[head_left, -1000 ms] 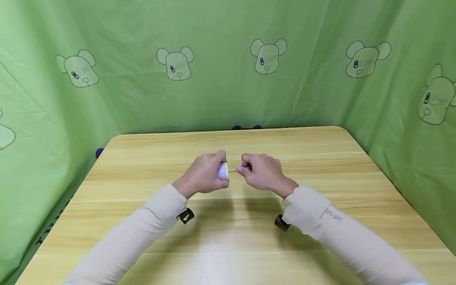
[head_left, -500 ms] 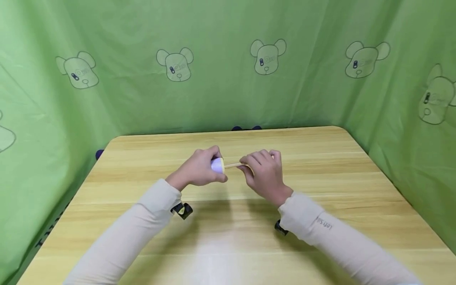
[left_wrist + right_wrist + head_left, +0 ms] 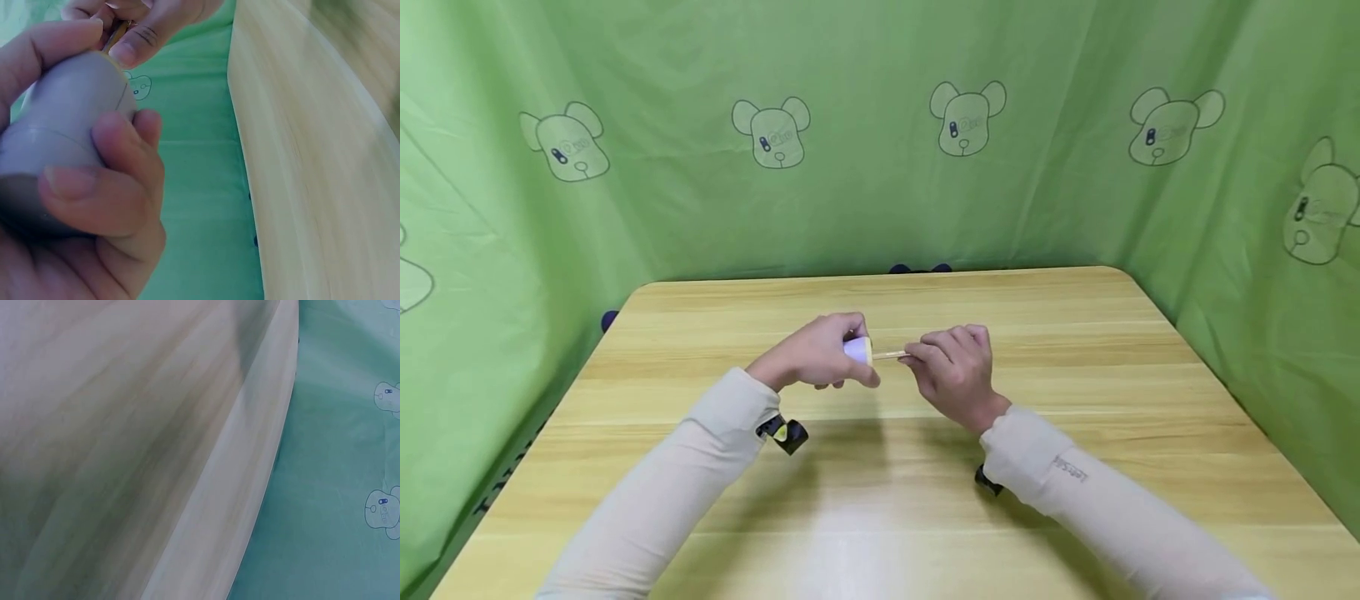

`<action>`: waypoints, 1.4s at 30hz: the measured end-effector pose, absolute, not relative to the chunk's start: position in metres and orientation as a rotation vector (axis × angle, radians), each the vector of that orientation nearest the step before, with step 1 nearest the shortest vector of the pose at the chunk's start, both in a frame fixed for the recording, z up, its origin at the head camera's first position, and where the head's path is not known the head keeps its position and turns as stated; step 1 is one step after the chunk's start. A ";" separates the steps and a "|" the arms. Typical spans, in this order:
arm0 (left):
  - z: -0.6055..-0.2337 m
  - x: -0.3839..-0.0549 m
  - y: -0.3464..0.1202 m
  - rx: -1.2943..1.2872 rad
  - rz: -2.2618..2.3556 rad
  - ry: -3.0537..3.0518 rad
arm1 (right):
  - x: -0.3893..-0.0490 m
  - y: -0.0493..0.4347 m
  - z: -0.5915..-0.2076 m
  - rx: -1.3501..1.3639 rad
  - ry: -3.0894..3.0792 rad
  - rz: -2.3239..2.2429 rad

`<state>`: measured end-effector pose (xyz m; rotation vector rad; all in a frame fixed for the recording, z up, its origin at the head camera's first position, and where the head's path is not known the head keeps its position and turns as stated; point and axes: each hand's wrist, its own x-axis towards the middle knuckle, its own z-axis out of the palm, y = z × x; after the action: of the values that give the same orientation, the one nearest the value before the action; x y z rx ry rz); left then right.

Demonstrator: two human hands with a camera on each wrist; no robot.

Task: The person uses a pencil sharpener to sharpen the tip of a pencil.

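Observation:
My left hand (image 3: 820, 354) holds a lavender, rounded cylinder with a pale yellow end, which looks like a pencil sharpener (image 3: 858, 351). In the left wrist view, fingers curl round the sharpener (image 3: 69, 119), and its lower part is dark. A thin wood-coloured pencil (image 3: 889, 355) runs from the yellow end to my right hand (image 3: 957, 371), which pinches it between thumb and fingers. The pencil's tip is hidden at the sharpener's end. Both hands are raised above the table. The right wrist view shows neither the hand nor the pencil.
A light wood-grain table (image 3: 880, 500) lies below the hands. Green curtains (image 3: 865, 208) with bear-head prints surround its back and sides. Black wrist-camera mounts (image 3: 790, 435) hang under both sleeves.
My right hand has turned about the pencil and changed its grip, its fingers now reaching further along it. My left hand has shifted slightly left with the sharpener, showing more of the pencil.

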<state>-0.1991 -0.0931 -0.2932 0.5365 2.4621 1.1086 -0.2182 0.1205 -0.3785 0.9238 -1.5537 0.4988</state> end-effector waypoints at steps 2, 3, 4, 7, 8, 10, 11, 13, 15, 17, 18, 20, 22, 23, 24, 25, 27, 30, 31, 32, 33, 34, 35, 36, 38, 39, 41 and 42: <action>-0.294 -0.199 -0.092 0.525 1.134 2.414 | -0.220 0.120 -0.379 0.902 -1.519 0.486; -0.294 -0.198 -0.091 0.523 1.147 2.394 | -0.220 0.120 -0.379 0.889 -1.501 0.482; -0.294 -0.198 -0.090 0.525 1.156 2.378 | -0.221 0.120 -0.379 0.875 -1.482 0.478; -0.295 -0.197 -0.087 0.528 1.177 2.354 | -0.222 0.119 -0.379 0.844 -1.435 0.470; -0.296 -0.197 -0.087 0.525 1.181 2.353 | -0.223 0.118 -0.379 0.839 -1.422 0.467; -0.297 -0.197 -0.085 0.519 1.187 2.368 | -0.223 0.118 -0.379 0.836 -1.409 0.459; -0.297 -0.197 -0.085 0.523 1.186 2.382 | -0.224 0.117 -0.379 0.835 -1.411 0.454; -0.298 -0.197 -0.084 0.556 1.167 2.429 | -0.223 0.117 -0.378 0.837 -1.431 0.442; -0.300 -0.197 -0.083 0.616 1.127 2.505 | -0.221 0.118 -0.376 0.841 -1.481 0.431; -0.302 -0.197 -0.082 0.691 1.066 2.598 | -0.218 0.119 -0.372 0.850 -1.554 0.420; -0.303 -0.197 -0.082 0.724 1.036 2.642 | -0.216 0.120 -0.370 0.858 -1.597 0.417; -0.306 -0.197 -0.081 0.765 0.994 2.711 | -0.211 0.122 -0.364 0.877 -1.704 0.416; -0.308 -0.195 -0.081 0.785 0.965 2.764 | -0.207 0.124 -0.358 0.895 -1.828 0.424; -0.309 -0.194 -0.080 0.792 0.959 2.781 | -0.205 0.124 -0.355 0.902 -1.909 0.436; -0.310 -0.194 -0.080 0.801 0.948 2.802 | -0.203 0.125 -0.352 0.902 -2.007 0.458; -0.312 -0.193 -0.080 0.810 0.934 2.825 | -0.201 0.125 -0.348 0.894 -2.111 0.480; -0.314 -0.191 -0.079 0.847 0.883 2.889 | -0.197 0.125 -0.340 0.866 -2.350 0.545; -0.317 -0.187 -0.077 0.972 0.733 3.017 | -0.197 0.125 -0.324 0.813 -2.776 0.784; -0.318 -0.185 -0.076 1.035 0.663 3.059 | -0.198 0.126 -0.320 0.799 -2.898 0.924; -0.319 -0.184 -0.075 1.104 0.591 3.097 | -0.200 0.127 -0.315 0.769 -3.013 1.071; -0.320 -0.182 -0.075 1.163 0.519 3.130 | -0.202 0.128 -0.312 0.733 -3.106 1.212; -0.320 -0.181 -0.074 1.205 0.463 3.149 | -0.204 0.128 -0.310 0.693 -3.169 1.343; -0.319 -0.181 -0.075 1.228 0.430 3.154 | -0.206 0.128 -0.308 0.665 -3.200 1.451; -0.318 -0.181 -0.075 1.233 0.423 3.153 | -0.207 0.128 -0.307 0.648 -3.197 1.515; -0.313 -0.183 -0.077 1.185 0.470 3.129 | -0.206 0.128 -0.306 0.650 -3.161 1.448; -0.311 -0.185 -0.078 1.145 0.515 3.108 | -0.205 0.128 -0.306 0.677 -3.109 1.380; -0.306 -0.190 -0.081 1.072 0.620 3.059 | -0.202 0.128 -0.306 0.723 -2.967 1.218; -0.304 -0.192 -0.082 1.047 0.666 3.034 | -0.200 0.129 -0.307 0.746 -2.889 1.135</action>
<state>-0.1922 -0.0822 -0.3038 1.0468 3.0345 0.6656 -0.1999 0.1286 -0.3071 0.7463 -2.8894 1.1350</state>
